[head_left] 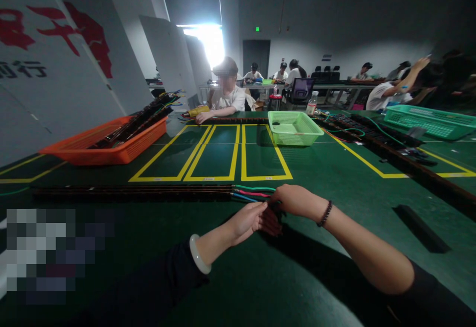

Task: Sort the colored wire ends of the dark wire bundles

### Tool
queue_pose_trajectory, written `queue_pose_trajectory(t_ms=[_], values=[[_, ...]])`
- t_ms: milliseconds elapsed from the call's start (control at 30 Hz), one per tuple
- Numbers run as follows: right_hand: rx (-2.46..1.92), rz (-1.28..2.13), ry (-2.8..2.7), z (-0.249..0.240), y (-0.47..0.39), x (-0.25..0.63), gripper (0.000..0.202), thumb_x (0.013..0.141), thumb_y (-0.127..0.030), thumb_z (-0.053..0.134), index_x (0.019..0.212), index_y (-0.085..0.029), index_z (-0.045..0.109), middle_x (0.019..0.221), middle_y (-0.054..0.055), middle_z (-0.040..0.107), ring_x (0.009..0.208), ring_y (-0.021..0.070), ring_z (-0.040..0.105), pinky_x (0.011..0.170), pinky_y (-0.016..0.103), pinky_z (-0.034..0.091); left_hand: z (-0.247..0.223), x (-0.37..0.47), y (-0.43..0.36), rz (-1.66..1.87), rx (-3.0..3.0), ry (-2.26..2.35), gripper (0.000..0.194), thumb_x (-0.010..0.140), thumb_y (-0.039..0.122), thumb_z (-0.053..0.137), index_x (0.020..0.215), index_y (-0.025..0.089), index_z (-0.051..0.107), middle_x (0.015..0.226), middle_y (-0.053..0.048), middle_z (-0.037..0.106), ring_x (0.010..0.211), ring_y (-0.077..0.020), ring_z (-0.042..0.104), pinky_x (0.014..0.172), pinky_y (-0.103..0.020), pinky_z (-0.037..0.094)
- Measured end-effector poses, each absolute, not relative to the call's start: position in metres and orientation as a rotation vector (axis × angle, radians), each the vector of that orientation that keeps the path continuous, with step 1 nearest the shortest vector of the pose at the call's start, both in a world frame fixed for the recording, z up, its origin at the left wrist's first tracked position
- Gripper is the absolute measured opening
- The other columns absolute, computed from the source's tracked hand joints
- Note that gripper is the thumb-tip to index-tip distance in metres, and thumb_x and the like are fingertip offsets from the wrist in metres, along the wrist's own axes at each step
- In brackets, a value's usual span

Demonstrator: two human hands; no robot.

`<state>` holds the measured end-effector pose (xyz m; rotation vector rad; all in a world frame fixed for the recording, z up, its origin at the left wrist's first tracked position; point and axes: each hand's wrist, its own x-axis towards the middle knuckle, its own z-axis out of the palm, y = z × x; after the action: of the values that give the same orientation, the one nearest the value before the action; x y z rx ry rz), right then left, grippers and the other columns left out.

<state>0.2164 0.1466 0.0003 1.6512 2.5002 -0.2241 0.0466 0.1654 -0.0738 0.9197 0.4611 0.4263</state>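
Observation:
A long dark strip (134, 193) lies across the green table in front of me. From its right end run a green wire, a red wire (256, 194) and a blue wire (243, 197). My left hand (247, 222), with a pale bangle at the wrist, is closed in a pinch at the end of the blue wire. My right hand (297, 199), with a dark beaded bracelet, bends over the ends of the green and red wires, its fingers closed and pointing down. The fingertips of both hands nearly meet, and the wire ends between them are hidden.
An orange basket (85, 157) with dark strips stands at the left. Farther back are a light green basket (297, 136) and a teal basket (431, 124). A black angled piece (422, 228) lies at the right. A co-worker (228, 94) sits across the table.

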Motion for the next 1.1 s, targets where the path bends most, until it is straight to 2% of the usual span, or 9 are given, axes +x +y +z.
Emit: queue_pose_trajectory(t_ms=[100, 233, 300, 367, 467, 633, 767, 900, 1100], values=[[1.6, -0.346, 2.542, 0.002, 0.15, 0.223, 0.029, 0.076, -0.015, 0.056, 0.098, -0.027, 0.071, 0.078, 0.002, 0.07, 0.069, 0.0152, 0.062, 0.055, 0.021, 0.038, -0.077, 0.047, 0.167, 0.414, 0.954, 0.476, 0.025, 0.085, 0.034, 0.051, 0.087, 0.01, 0.057, 0.076, -0.011, 0.066, 0.066, -0.0186, 0.065, 0.067, -0.033, 0.05], [1.633, -0.514, 2.621, 0.01, 0.158, 0.239, 0.023, 0.079, -0.026, 0.058, 0.097, -0.025, 0.071, 0.069, 0.0, 0.067, 0.059, 0.0125, 0.058, 0.055, 0.022, 0.038, -0.073, 0.046, 0.167, 0.38, 1.036, 0.469, 0.035, 0.087, 0.04, 0.047, 0.083, 0.008, 0.059, 0.078, -0.015, 0.067, 0.072, -0.0212, 0.066, 0.071, -0.033, 0.05], [1.839, -0.422, 2.67, 0.009, 0.165, 0.246, 0.021, 0.08, -0.033, 0.059, 0.093, -0.022, 0.072, 0.074, 0.002, 0.067, 0.064, 0.0142, 0.058, 0.058, 0.024, 0.039, -0.07, 0.046, 0.166, 0.376, 1.055, 0.474, 0.038, 0.087, 0.043, 0.045, 0.083, 0.008, 0.059, 0.08, -0.015, 0.067, 0.075, -0.0215, 0.066, 0.072, -0.032, 0.049], [2.014, -0.374, 2.711, 0.002, 0.172, 0.248, 0.027, 0.079, -0.039, 0.06, 0.097, -0.02, 0.07, 0.083, 0.005, 0.066, 0.073, 0.0164, 0.059, 0.063, 0.026, 0.041, -0.069, 0.046, 0.166, 0.369, 1.058, 0.468, 0.039, 0.087, 0.045, 0.045, 0.082, 0.008, 0.059, 0.081, -0.015, 0.067, 0.076, -0.0213, 0.066, 0.073, -0.033, 0.049], [2.007, -0.585, 2.764, -0.016, 0.179, 0.244, 0.046, 0.074, -0.045, 0.065, 0.111, -0.018, 0.063, 0.097, 0.008, 0.064, 0.083, 0.018, 0.058, 0.071, 0.028, 0.044, -0.068, 0.046, 0.166, 0.361, 1.062, 0.476, 0.038, 0.086, 0.045, 0.048, 0.082, 0.009, 0.059, 0.081, -0.015, 0.067, 0.076, -0.0212, 0.066, 0.073, -0.033, 0.049], [1.822, -0.791, 2.767, -0.045, 0.182, 0.232, 0.05, 0.069, -0.035, 0.069, 0.111, -0.012, 0.059, 0.097, 0.009, 0.063, 0.079, 0.0164, 0.056, 0.068, 0.026, 0.043, -0.068, 0.046, 0.165, 0.365, 1.07, 0.475, 0.038, 0.087, 0.043, 0.045, 0.083, 0.008, 0.059, 0.082, -0.016, 0.067, 0.077, -0.022, 0.066, 0.073, -0.034, 0.049], [1.851, -0.716, 2.711, -0.053, 0.184, 0.227, 0.028, 0.067, -0.025, 0.066, 0.092, -0.012, 0.063, 0.081, 0.004, 0.064, 0.068, 0.0131, 0.053, 0.057, 0.022, 0.036, -0.067, 0.046, 0.165, 0.364, 1.064, 0.476, 0.038, 0.087, 0.043, 0.045, 0.083, 0.008, 0.06, 0.081, -0.016, 0.067, 0.076, -0.0221, 0.066, 0.073, -0.034, 0.048], [1.898, -0.691, 2.682, -0.05, 0.184, 0.224, 0.012, 0.071, -0.024, 0.061, 0.077, -0.013, 0.063, 0.069, 0.001, 0.06, 0.063, 0.0109, 0.05, 0.054, 0.021, 0.031, -0.067, 0.046, 0.166, 0.356, 1.065, 0.47, 0.038, 0.087, 0.042, 0.045, 0.083, 0.008, 0.061, 0.082, -0.016, 0.067, 0.077, -0.0219, 0.066, 0.074, -0.034, 0.048], [1.97, -0.956, 2.579, -0.041, 0.183, 0.221, 0.013, 0.072, -0.022, 0.058, 0.08, -0.013, 0.063, 0.069, 0.001, 0.06, 0.059, 0.0097, 0.049, 0.052, 0.02, 0.032, -0.067, 0.046, 0.166, 0.334, 1.019, 0.478, 0.037, 0.086, 0.042, 0.047, 0.083, 0.007, 0.061, 0.08, -0.016, 0.067, 0.074, -0.022, 0.066, 0.074, -0.034, 0.048]])
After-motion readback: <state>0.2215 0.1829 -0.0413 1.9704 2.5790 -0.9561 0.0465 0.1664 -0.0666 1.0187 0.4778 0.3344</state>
